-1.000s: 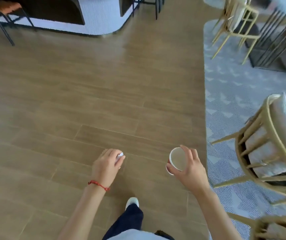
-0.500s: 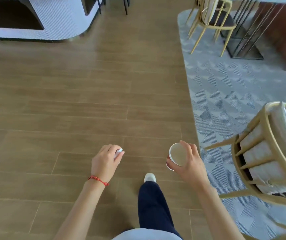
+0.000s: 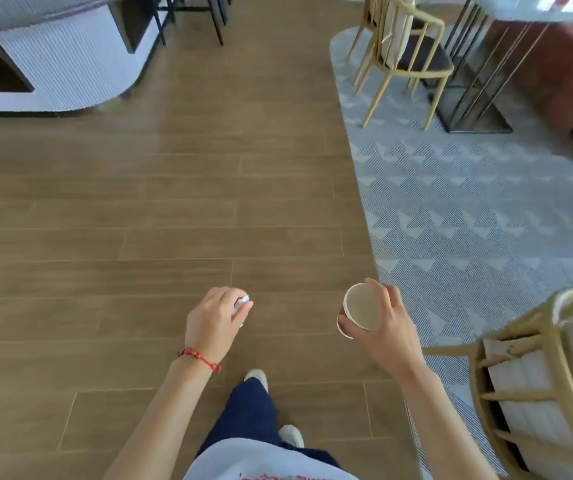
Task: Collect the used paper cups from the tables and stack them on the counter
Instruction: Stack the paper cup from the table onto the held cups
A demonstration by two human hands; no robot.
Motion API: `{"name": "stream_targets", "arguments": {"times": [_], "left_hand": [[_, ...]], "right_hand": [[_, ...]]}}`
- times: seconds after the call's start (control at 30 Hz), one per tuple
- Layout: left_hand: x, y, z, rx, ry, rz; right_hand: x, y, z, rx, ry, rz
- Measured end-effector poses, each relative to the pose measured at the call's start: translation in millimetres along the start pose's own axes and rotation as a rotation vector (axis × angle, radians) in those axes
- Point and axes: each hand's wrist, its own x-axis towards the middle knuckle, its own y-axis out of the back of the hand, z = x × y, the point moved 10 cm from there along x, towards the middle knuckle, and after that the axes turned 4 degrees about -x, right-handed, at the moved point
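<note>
Meanwhile: a paper cup carried over the plank floor

Held out in front of the person's body, the paper cup (image 3: pixel 358 311) sits in the right hand (image 3: pixel 387 329), whose fingers and thumb curl round its wall from the right and from below. Its long axis is tilted, so the round mouth faces up and leftward toward the camera; the inside looks pale beige and matte, the rolled rim is white, and a strip of red outer wall shows at the lower left edge. It hangs in the air above the seam where the wood-look floor (image 3: pixel 132 220) meets the carpet (image 3: pixel 479 216).

The left hand (image 3: pixel 214 318) is clenched round something small and white (image 3: pixel 242 302) that pokes out past the knuckles; what it is cannot be told. A red braided cord bracelet (image 3: pixel 199 356) circles that wrist.

Long brown planks with thin joints make up the floor. Grey triangles, finely striped, pattern the carpet. A chair (image 3: pixel 534 382) with a curved pale wooden frame, spindles and a whitish cushion stands at the lower right, near the cup hand. A second wooden-framed chair (image 3: pixel 404 46) with a dark seat stands far off, beside thin black metal table legs (image 3: pixel 475 81). At the upper left is a counter (image 3: pixel 70 71) with a rounded, white ribbed face
</note>
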Motion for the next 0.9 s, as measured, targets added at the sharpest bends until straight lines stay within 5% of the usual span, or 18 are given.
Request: {"name": "stream_targets", "arguments": {"times": [0.47,0.9], "left_hand": [[309,-109,-23,-0.043,-0.241,-0.146],[455,-274,104,-0.213,-0.524,-0.325]], "right_hand": [[237,26,3,0.039,-0.252,0.173],[316,97,123,0.1,-0.585,0.358]]}}
